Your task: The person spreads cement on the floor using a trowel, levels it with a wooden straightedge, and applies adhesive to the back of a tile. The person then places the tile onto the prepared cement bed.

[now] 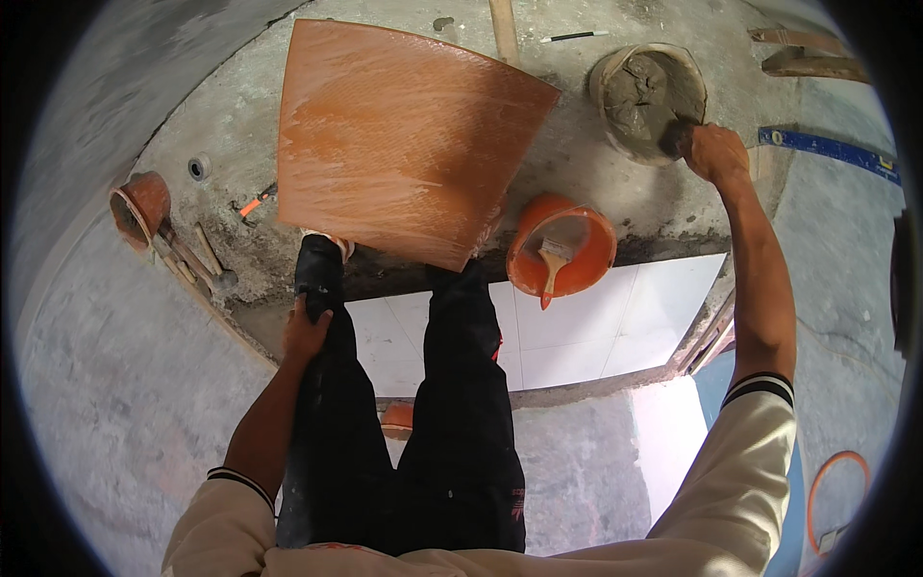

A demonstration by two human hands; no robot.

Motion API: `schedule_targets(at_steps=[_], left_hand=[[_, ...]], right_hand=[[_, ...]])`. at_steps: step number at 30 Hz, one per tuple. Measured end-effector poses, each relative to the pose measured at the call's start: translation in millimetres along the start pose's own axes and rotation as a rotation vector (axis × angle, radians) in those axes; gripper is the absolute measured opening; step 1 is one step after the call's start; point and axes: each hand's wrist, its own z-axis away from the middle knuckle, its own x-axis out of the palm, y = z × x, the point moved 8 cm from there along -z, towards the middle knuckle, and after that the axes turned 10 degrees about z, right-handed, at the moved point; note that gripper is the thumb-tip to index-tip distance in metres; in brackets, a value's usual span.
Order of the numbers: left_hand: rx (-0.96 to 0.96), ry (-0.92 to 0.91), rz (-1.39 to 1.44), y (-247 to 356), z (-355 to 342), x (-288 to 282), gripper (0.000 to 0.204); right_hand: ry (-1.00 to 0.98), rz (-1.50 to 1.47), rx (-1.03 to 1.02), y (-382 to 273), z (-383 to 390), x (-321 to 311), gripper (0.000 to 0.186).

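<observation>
At the upper right, my right hand (716, 152) is closed at the rim of a round bucket (598, 96) that holds wet grey mortar (639, 101). It grips what looks like a trowel (672, 137), whose dark blade dips into the mortar; the handle is hidden in my fist. My left hand (306, 332) lies against my left trouser leg, thumb apart from the fingers, holding nothing. A large orange-brown tile (404, 135), streaked with pale smears, stands in front of my legs. Between it and the mortar bucket sits an orange bucket (524, 255) with a paintbrush (552, 264) laid across it.
White tiles (577, 327) cover the ledge's near face. A tipped orange bucket (144, 207), a hammer (213, 264), a tape roll (198, 168) and an orange-handled tool (255, 203) lie left. A blue spirit level (832, 149) and wooden pieces (812, 65) lie right; a marker (574, 37) lies behind.
</observation>
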Motion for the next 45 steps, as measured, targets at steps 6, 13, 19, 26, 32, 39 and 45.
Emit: schedule_targets(at_steps=[6,13,19,26,32,39,45], left_hand=[[-0.024,-0.005,-0.017,7,3,3,0.093],[-0.054,0.007,-0.101,5,5,4,0.095],[-0.065,-0.008,-0.115,12,7,1,0.095],[0.04,0.032,0.037,13,-1,-13,0.082],[0.194,-0.062,0.149,2,-21,-17,0.069],[0.174,-0.087,0.175,-15,-26,-26,0.063],[0.301,-0.086,0.274,-12,-31,-27,0.059]], right_hand=[[0.077,-0.213,-0.005,17,-3,43,0.056],[0.031,-0.5,-0.002,23,4,67,0.066],[0.024,-0.874,0.079,7,16,103,0.058],[0.064,-1.363,0.115,-10,22,158,0.041],[0.2,-1.447,0.205,-13,57,174,0.041],[0.31,-1.542,0.304,-29,105,169,0.037],[0.469,-1.469,0.331,-78,171,108,0.033]])
